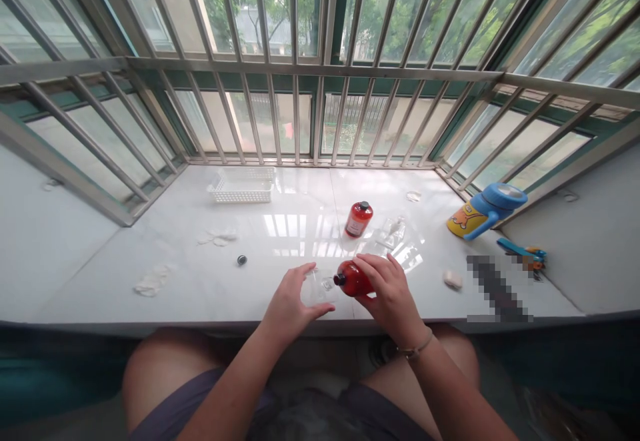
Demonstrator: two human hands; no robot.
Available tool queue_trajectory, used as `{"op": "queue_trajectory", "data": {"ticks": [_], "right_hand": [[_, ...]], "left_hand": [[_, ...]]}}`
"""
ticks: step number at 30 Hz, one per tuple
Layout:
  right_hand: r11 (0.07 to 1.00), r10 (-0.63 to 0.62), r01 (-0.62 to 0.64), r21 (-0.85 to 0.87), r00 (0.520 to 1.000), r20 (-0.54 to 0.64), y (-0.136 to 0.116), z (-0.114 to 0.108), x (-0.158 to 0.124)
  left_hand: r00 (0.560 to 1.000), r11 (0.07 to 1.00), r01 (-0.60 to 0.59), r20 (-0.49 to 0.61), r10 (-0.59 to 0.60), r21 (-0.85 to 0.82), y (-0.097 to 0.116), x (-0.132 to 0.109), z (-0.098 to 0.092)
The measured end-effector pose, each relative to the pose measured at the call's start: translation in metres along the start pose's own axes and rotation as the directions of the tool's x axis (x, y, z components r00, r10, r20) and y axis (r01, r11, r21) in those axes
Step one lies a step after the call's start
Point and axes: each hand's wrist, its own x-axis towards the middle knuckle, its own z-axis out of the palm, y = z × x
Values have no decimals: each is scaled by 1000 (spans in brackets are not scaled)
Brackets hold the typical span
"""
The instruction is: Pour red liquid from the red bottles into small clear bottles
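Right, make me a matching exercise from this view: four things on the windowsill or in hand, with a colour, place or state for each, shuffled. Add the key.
Things:
1. Held red bottle
2. Standing red bottle
3. Plastic basket
4. Cup with handle

Descriptions:
A. White, near the window bars
B. Tilted, neck toward the left hand
C. Blue and yellow
D. Upright, black cap on

Pairs: 1-B, 2-D, 3-A, 4-C

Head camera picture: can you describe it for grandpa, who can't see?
A person's right hand tips an open red bottle toward a clear container in the left hand. A capped red bottle and white basket sit farther back on a white counter, with a blue-topped mug at right.
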Motion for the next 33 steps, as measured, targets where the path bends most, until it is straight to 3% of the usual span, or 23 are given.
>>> {"op": "queue_trajectory", "data": {"ticks": [6,16,33], "right_hand": [[985,-127,131,-109,991,41,-3,-8,6],[969,-187,196,-148,980,68,-10,-20,20],[958,-184,199,-205,979,90,-11,-21,24]], "left_hand": [[998,997,57,15,-56,-58,7,0,2],[959,932,280,116,-259,-229,14,1,2],[953,888,302,137,-270,-346,7,0,8]]}}
